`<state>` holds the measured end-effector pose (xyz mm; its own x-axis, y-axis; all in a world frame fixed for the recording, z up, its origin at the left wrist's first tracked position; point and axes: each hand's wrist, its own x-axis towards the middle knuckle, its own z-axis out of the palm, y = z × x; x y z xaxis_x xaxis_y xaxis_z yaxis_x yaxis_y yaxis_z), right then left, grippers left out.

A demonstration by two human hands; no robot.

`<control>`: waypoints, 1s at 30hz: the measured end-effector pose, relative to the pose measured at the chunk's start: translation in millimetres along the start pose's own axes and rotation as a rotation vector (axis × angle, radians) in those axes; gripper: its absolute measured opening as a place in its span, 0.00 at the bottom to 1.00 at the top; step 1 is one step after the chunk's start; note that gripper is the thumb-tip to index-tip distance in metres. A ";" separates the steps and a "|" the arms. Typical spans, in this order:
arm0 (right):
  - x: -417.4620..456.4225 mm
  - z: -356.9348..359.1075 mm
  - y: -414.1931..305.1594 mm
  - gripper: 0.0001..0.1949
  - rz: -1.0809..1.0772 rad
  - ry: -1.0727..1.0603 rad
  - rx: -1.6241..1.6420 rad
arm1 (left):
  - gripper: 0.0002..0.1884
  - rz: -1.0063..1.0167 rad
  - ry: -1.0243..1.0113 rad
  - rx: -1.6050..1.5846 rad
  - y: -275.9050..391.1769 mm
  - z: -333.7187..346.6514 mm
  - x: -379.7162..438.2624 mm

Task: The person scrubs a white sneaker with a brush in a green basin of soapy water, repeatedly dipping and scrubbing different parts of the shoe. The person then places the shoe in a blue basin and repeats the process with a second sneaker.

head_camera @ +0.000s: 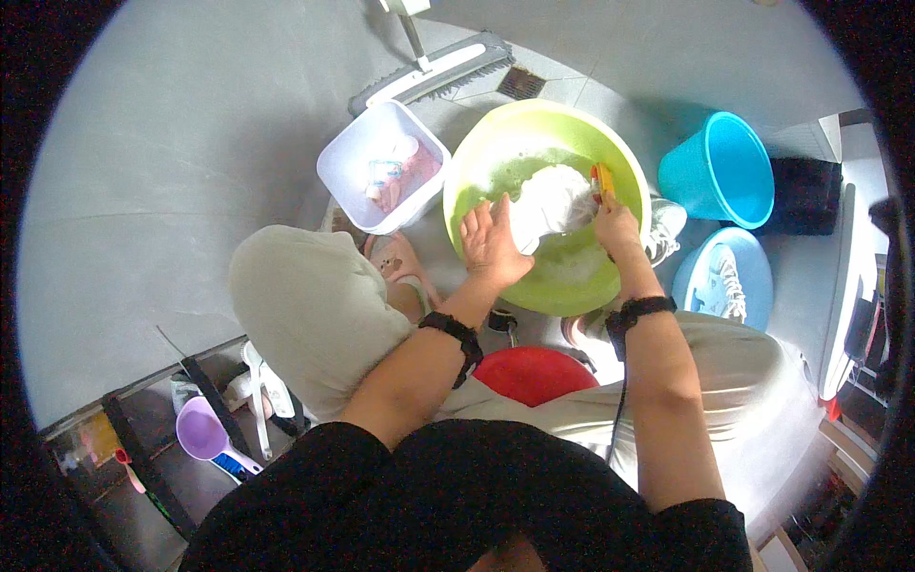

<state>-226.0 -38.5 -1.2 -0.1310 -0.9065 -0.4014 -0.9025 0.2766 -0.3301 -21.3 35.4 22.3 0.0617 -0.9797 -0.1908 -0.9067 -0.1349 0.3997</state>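
Observation:
In front of me stands a lime-green basin [465, 143] holding cloudy, sudsy water. A white item [554, 200], perhaps a shoe, lies in it, too washed out by glare to name surely. My left hand [493, 239] has that item's near left end between thumb and index finger, the other fingers spread over the basin's left side. My right hand [618, 225] grips a yellow-orange brush [602, 179] against the item's right end; the brush's bristles are mostly hidden.
A white square tub [343, 168] with pinkish contents stands left of the basin. To the right are a turquoise bucket [740, 171], a light-blue basin [686, 286] holding a white sneaker [729, 286], and another sneaker [665, 225]. A floor brush [436, 71] lies beyond. A purple scoop [204, 429] sits lower left.

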 end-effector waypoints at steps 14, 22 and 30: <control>-19.8 -14.9 13.6 0.20 -0.009 0.015 0.240 | 0.53 0.023 0.161 -0.009 -2.4 -5.1 -9.3; -39.7 24.4 25.2 0.17 -0.055 -0.032 0.174 | 0.46 -0.173 -0.035 -1.297 -21.5 -22.7 10.5; -49.0 23.9 18.5 0.20 0.042 -0.014 0.308 | 0.32 -0.116 -0.201 -1.843 -6.7 -42.5 1.1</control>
<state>-226.4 18.7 -8.0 -0.1577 -0.8884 -0.4312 -0.7292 0.3992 -0.5558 2.6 28.9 57.5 -0.0869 -0.9433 -0.3203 0.6486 -0.2976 0.7006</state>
